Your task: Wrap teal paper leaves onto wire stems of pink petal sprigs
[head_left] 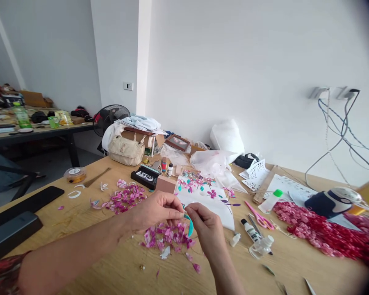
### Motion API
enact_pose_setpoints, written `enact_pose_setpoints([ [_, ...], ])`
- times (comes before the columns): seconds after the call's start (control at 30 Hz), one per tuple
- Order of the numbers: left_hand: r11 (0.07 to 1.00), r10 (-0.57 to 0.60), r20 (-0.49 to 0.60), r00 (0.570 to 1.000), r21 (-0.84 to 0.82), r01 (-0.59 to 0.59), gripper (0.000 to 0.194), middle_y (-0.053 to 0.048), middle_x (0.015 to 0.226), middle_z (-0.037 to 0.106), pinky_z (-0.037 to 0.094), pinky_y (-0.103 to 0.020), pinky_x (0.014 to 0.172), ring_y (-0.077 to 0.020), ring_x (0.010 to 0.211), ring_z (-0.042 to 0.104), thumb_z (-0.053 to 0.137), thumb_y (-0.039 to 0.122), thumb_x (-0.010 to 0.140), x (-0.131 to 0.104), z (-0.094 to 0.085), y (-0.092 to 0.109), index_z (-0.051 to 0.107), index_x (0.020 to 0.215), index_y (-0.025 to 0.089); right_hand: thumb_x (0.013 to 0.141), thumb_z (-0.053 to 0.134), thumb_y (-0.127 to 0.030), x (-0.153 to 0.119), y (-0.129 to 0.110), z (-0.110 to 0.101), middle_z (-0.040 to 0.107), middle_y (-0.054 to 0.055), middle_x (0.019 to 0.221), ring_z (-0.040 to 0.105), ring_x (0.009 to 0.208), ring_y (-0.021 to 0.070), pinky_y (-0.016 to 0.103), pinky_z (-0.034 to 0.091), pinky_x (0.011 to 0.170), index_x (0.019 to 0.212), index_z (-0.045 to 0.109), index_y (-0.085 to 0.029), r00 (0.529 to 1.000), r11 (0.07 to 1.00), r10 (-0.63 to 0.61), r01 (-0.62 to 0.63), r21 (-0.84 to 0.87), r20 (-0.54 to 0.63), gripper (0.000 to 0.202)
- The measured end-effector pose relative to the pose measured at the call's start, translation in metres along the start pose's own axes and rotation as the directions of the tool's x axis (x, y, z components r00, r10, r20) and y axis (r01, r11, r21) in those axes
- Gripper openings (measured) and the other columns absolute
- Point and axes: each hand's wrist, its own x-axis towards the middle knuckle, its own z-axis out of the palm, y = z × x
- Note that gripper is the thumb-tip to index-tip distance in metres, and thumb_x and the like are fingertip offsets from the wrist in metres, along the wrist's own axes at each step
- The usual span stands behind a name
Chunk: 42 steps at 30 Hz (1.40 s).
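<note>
Both hands meet over the middle of the wooden table (110,268). A small curved teal piece (190,226) hangs between them. My left hand (162,209) is pinched at its upper end, thumb against forefinger. Close on the right, my right hand (203,221) also pinches at that end; its fingertips nearly touch the left ones, and what exactly they hold is too small to tell. Loose pink petals (169,237) lie just below the hands, and another pile of petals (126,198) is to the left. Behind the hands is a white sheet (203,203) bearing pink and teal flowers.
Pink scissors (260,215), a black-and-white bottle (250,231), a clear jar (261,247) and red-pink flower strands (322,233) are on the right. At left lie a black case (15,235) and a round tub (75,175). A beige bag (126,150) stands behind.
</note>
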Motion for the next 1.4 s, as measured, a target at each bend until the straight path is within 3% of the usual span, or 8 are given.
enact_pose_setpoints([
  [0.13,0.995,0.077,-0.133,0.988,-0.051,-0.085,0.013,0.002,0.059,0.054,0.039,-0.020,0.055,-0.0088,0.056,0.050,0.062,0.024,0.069,0.005,-0.001,-0.001,0.059,0.072,0.012,0.078,0.050,-0.034,-0.003,0.010,0.024,0.043,-0.004,0.049,0.036,0.048,0.0094,0.019,0.031,0.045,0.065,0.062,-0.014,1.000,0.996,0.001,-0.001,0.094,-0.002,0.026],
  [0.3,0.960,0.190,-0.217,0.958,0.246,-0.134,0.006,0.002,0.061,0.055,0.038,-0.020,0.056,-0.0109,0.060,0.050,0.055,0.016,0.071,0.013,-0.009,-0.007,0.060,0.072,0.014,0.083,0.042,-0.030,-0.016,0.001,0.044,0.039,-0.005,0.045,0.036,0.044,0.0089,0.019,0.028,0.043,0.061,0.060,-0.015,0.998,0.993,-0.069,0.070,-0.096,0.011,0.031],
  [0.5,0.748,0.309,-0.031,0.951,0.625,-0.223,0.015,0.000,0.070,0.059,0.038,-0.021,0.064,-0.0130,0.070,0.052,0.051,0.010,0.073,0.008,-0.010,-0.002,0.063,0.068,0.016,0.083,0.039,-0.025,-0.024,-0.026,0.017,0.051,-0.001,0.046,0.044,0.041,0.0100,0.019,0.029,0.044,0.063,0.060,-0.018,0.978,0.855,-0.208,0.195,-0.480,0.027,0.031],
  [0.67,0.916,0.082,0.093,0.992,0.385,-0.112,0.008,0.001,0.068,0.060,0.040,-0.022,0.061,-0.0128,0.066,0.054,0.060,0.021,0.071,0.002,-0.008,0.002,0.064,0.074,0.015,0.082,0.043,-0.030,-0.011,-0.022,-0.011,0.055,0.000,0.052,0.047,0.048,0.0117,0.020,0.033,0.047,0.067,0.063,-0.020,0.991,0.915,-0.136,0.132,-0.380,0.017,0.028],
  [0.87,0.998,0.033,-0.055,0.998,-0.043,-0.036,0.013,0.003,0.058,0.054,0.040,-0.020,0.054,-0.0084,0.054,0.050,0.063,0.023,0.067,0.006,-0.005,0.002,0.058,0.069,0.012,0.078,0.050,-0.037,0.001,0.002,0.007,0.042,-0.004,0.048,0.035,0.047,0.0096,0.019,0.030,0.044,0.063,0.060,-0.015,0.995,0.994,0.053,-0.060,0.095,0.080,0.029],
  [1.0,0.997,0.081,-0.193,0.978,0.004,-0.081,0.008,0.003,0.057,0.054,0.038,-0.020,0.054,-0.0087,0.055,0.049,0.060,0.018,0.067,0.014,-0.009,0.000,0.057,0.069,0.011,0.080,0.047,-0.037,-0.005,0.004,0.027,0.037,-0.005,0.050,0.031,0.048,0.0092,0.020,0.027,0.044,0.064,0.060,-0.014,0.999,0.998,0.001,-0.004,0.060,0.052,0.031],
  [1.17,0.956,0.116,-0.231,0.966,0.288,-0.046,0.005,0.003,0.058,0.053,0.037,-0.020,0.054,-0.0111,0.058,0.050,0.054,0.015,0.069,0.018,-0.013,-0.001,0.059,0.069,0.013,0.082,0.041,-0.029,-0.019,-0.011,0.031,0.043,-0.003,0.046,0.036,0.044,0.0100,0.020,0.027,0.044,0.062,0.059,-0.016,0.995,0.956,-0.078,0.091,-0.277,0.056,0.030],
  [1.4,0.896,0.096,0.084,0.992,0.426,-0.123,0.007,0.001,0.069,0.058,0.040,-0.022,0.061,-0.0122,0.065,0.053,0.056,0.014,0.069,0.007,-0.008,0.002,0.063,0.071,0.013,0.083,0.040,-0.027,-0.015,-0.027,-0.007,0.058,0.001,0.056,0.051,0.051,0.0129,0.020,0.032,0.050,0.070,0.062,-0.020,0.987,0.874,-0.160,0.141,-0.465,-0.002,0.027],
])
